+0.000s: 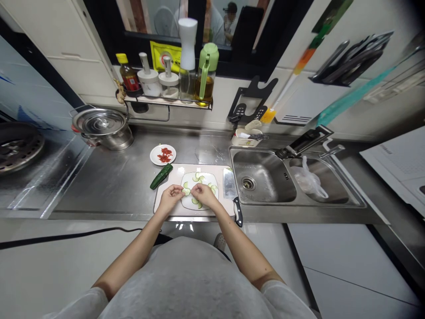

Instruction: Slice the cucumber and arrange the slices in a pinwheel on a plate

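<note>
Over the left side of a white square plate (202, 206), my left hand (171, 197) and my right hand (203, 195) face each other with fingertips pinched. Between them is a thin, pale green cucumber slice (186, 191), gripped from both sides. Other cucumber slices (198, 177) lie in small curved groups around the plate. The plate rests on a light cutting board (172, 173). A cleaver (229, 184) with a black handle lies along the board's right side. At its upper left is a dark green piece of cucumber (161, 176).
A small white plate (154, 156) holds chopped red pieces. A lidded steel pot (116, 136) stands at the left. To the right is a double sink (265, 177) with a plastic bag (310, 179). Bottles and jars fill a wall rack (172, 103). People show behind the window.
</note>
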A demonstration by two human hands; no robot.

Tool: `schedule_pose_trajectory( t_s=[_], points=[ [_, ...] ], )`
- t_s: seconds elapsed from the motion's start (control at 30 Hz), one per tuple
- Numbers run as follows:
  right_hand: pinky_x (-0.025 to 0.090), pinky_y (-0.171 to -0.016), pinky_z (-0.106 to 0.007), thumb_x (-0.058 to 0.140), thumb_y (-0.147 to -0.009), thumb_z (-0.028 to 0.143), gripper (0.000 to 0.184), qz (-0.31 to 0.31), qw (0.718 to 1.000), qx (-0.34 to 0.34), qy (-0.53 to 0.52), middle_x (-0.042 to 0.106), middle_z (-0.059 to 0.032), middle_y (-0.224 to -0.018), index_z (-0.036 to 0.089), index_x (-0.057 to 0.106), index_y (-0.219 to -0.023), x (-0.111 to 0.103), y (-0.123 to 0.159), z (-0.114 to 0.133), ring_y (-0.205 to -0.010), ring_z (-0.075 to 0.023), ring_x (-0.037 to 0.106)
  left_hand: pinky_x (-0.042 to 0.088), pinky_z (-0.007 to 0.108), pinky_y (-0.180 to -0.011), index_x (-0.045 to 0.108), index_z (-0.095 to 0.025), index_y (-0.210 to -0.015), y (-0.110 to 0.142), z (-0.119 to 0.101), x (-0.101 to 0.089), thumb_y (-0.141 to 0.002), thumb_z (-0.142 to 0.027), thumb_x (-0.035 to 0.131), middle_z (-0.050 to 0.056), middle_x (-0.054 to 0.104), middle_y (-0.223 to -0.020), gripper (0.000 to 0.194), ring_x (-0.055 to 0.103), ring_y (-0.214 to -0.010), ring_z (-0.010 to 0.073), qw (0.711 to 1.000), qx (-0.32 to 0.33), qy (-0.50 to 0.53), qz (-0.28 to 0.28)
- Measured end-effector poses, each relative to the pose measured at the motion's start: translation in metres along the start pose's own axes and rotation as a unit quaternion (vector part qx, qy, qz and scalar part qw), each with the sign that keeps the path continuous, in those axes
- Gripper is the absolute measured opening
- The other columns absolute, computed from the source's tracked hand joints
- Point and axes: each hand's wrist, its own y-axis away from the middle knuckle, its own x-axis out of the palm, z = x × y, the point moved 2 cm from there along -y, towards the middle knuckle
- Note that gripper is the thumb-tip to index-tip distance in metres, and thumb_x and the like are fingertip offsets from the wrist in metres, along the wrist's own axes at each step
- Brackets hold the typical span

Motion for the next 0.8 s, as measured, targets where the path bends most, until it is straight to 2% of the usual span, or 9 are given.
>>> schedule_pose_trajectory(
  t_s=[0.2, 0.37, 0.57, 0.8],
  points=[
    [0.039, -0.063, -0.023, 0.055, -0.08, 0.019, 0.009, 0.002, 0.994, 0.001, 0.107, 0.066, -0.0001, -0.076, 0.019, 0.064, -0.078, 0.001, -0.017, 0.002, -0.069, -0.0126, 0.056, 0.039, 0.022, -0.061, 0.062, -0.017, -0.082, -0.013, 0.017, -0.001, -0.057, -0.036, 0.074, -0.003, 0.058, -0.065, 0.034, 0.051, -0.058, 0.0093, 0.998, 0.003, -0.065, -0.026],
    [0.035, -0.061, -0.023, 0.055, -0.082, 0.018, 0.009, 0.015, 0.987, 0.008, 0.163, 0.066, -0.0017, -0.078, 0.019, 0.064, -0.081, 0.006, -0.027, 0.005, -0.069, -0.0133, 0.055, 0.038, 0.022, -0.06, 0.064, -0.019, -0.083, -0.023, 0.026, -0.005, -0.062, -0.036, 0.069, -0.003, 0.059, -0.064, 0.027, 0.051, -0.056, 0.0102, 0.988, 0.001, -0.15, -0.046],
    [0.031, -0.059, -0.023, 0.053, -0.084, 0.019, 0.012, 0.011, 0.976, 0.027, 0.217, 0.066, -0.003, -0.078, 0.02, 0.065, -0.085, 0.011, -0.036, 0.005, -0.07, -0.0149, 0.055, 0.038, 0.023, -0.063, 0.066, -0.021, -0.081, -0.031, 0.028, -0.005, -0.065, -0.033, 0.066, -0.002, 0.063, -0.067, 0.02, 0.055, -0.061, 0.0124, 0.969, 0.01, -0.236, -0.073],
    [0.029, -0.059, -0.026, 0.052, -0.086, 0.022, 0.013, 0.021, 0.964, 0.029, 0.264, 0.067, -0.0054, -0.081, 0.02, 0.065, -0.088, 0.012, -0.041, 0.002, -0.077, -0.0178, 0.057, 0.038, 0.024, -0.065, 0.066, -0.021, -0.08, -0.036, 0.026, -0.006, -0.067, -0.033, 0.065, -0.001, 0.065, -0.069, 0.017, 0.058, -0.066, 0.0148, 0.959, 0.008, -0.275, -0.074]
  ],
)
